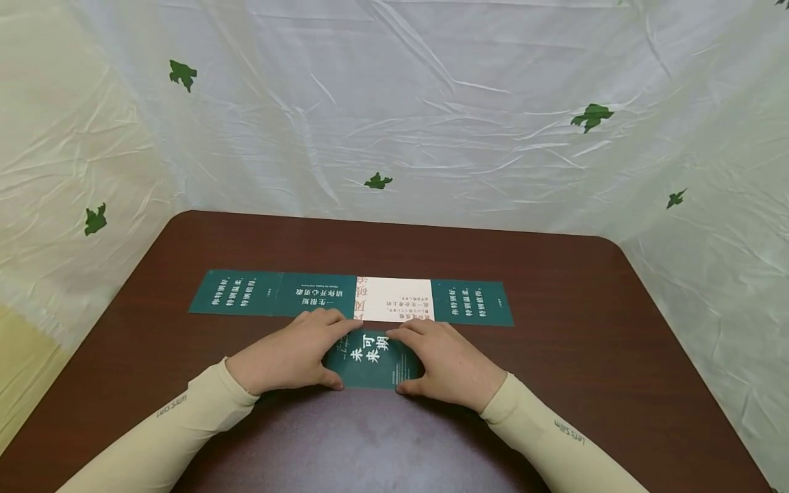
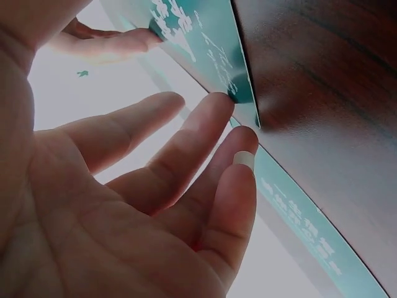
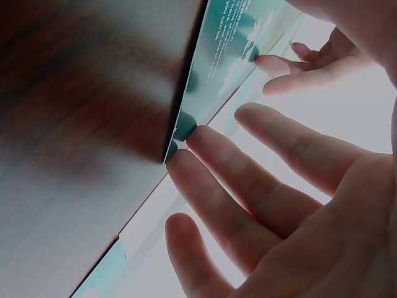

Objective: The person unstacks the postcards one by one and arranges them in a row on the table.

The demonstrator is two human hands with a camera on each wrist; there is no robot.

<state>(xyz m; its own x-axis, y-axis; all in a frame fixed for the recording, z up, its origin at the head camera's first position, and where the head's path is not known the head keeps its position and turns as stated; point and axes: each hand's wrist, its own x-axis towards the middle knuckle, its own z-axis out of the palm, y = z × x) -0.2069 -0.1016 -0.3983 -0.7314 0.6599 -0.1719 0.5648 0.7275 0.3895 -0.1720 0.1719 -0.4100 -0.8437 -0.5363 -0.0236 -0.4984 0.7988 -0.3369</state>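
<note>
A dark green card point(image 1: 370, 370) with large white Chinese characters lies near the middle of the table, between both hands. My left hand point(image 1: 296, 352) holds its left end, thumb at the near edge and fingertips at the far edge. My right hand point(image 1: 446, 359) holds the right end the same way. Just beyond, a row of cards runs sideways: a green card point(image 1: 237, 293) at the left, another green card point(image 1: 316, 284), a white card point(image 1: 397, 291) with reddish-brown print, and a green card point(image 1: 473, 302) at the right. The wrist views show fingertips meeting the held card's far edge.
A dark brown wooden table point(image 1: 555, 411) with rounded far corners bears the cards. White cloth point(image 1: 394, 103) with green leaf shapes hangs behind it and along both sides. Light yellow sleeves point(image 1: 166, 424) cover both forearms.
</note>
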